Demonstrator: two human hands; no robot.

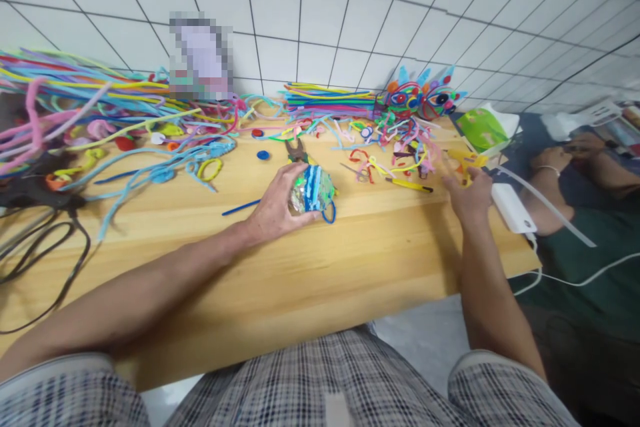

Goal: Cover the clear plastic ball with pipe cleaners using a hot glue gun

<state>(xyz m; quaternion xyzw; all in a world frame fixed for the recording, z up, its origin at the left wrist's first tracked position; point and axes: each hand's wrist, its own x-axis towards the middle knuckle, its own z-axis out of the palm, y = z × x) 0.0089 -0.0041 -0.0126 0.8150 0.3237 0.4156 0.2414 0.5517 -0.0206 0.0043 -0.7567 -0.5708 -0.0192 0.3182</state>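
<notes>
My left hand (280, 203) is wrapped around a ball (315, 188) covered with strips of blue, light blue and green pipe cleaner. A dark blue loop (329, 213) sticks out at its lower right. My right hand (470, 193), at the table's right side, grips a yellow hot glue gun (467, 161); a long translucent glue stick (555, 210) juts out behind it. Pliers (296, 151) lie just beyond the ball, partly hidden by my left hand. A dark blue pipe cleaner (241, 207) pokes out left of that hand.
Pipe cleaners (330, 101) lie along the tiled wall, with scraps (400, 147) in front. Two decorated figures (420, 99) stand at the back right. A yellow utility knife (410, 185), a white power adapter (513, 208) and black cables (70, 247) lie around. Another person's arms (555, 163) show at right.
</notes>
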